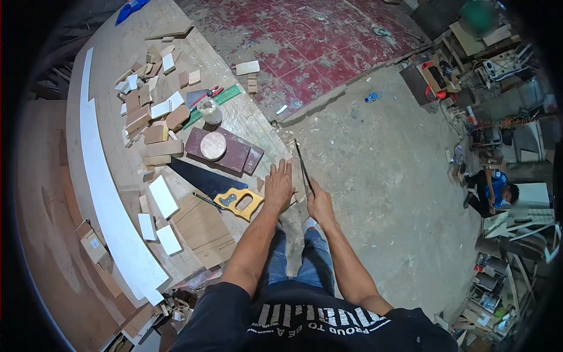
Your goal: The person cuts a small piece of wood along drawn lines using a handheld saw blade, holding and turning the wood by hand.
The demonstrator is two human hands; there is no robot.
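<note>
My left hand (278, 186) lies palm down at the workbench edge, its fingers stretched out. What is under the palm is hidden. In my closed right hand (320, 206) is a long, thin, dark tool (302, 163), pointing away from me just beyond the bench edge; whether it is a file or a blade seen edge-on, I cannot tell. Left of my left hand rests a handsaw (239, 202) with a yellow handle and dark blade. Behind that lies a maroon block (237, 151) with a round pale lid-like disc (213, 145) on it.
Wood offcuts (139, 117) and white-faced blocks (163, 197) cover much of the workbench (234, 94). A jar (209, 110), red-handled pliers (216, 92) and a green strip (227, 95) lie farther back. A long white board (105, 176) runs along the left. Another person (495, 190) sits at the far right.
</note>
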